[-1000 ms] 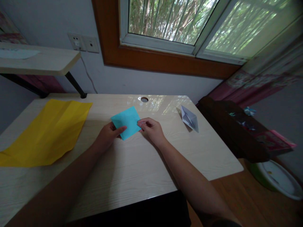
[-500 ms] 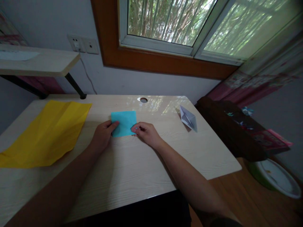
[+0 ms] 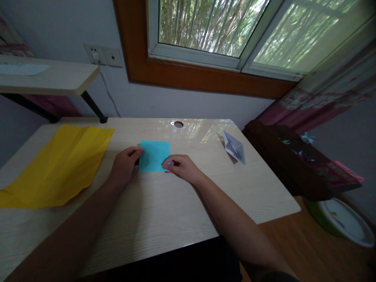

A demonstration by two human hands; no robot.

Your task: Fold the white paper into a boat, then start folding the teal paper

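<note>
A square sheet of light blue paper [image 3: 153, 156] is held by both hands just over the pale wooden desk [image 3: 170, 211]. My left hand [image 3: 125, 161] pinches its left edge, thumb on top and the other fingers mostly hidden. At the lower right corner, my right hand [image 3: 180, 166] has its fingertips closed on the paper. A large creased sheet of yellow paper [image 3: 64, 164] lies to the left of my left hand. On the right side of the desk rests a folded white paper boat [image 3: 234, 147].
A raised shelf [image 3: 44, 78] on black legs stands at the back left. The desk has a round cable hole [image 3: 178, 124] near the wall. Past the right edge are a dark wooden cabinet [image 3: 261, 137] and a green-and-white tub [image 3: 340, 221] on the floor.
The blue paper has moved slightly down and right and sits straighter. My left thumb has shifted outward to its left edge; the right hand keeps to the lower right corner.
</note>
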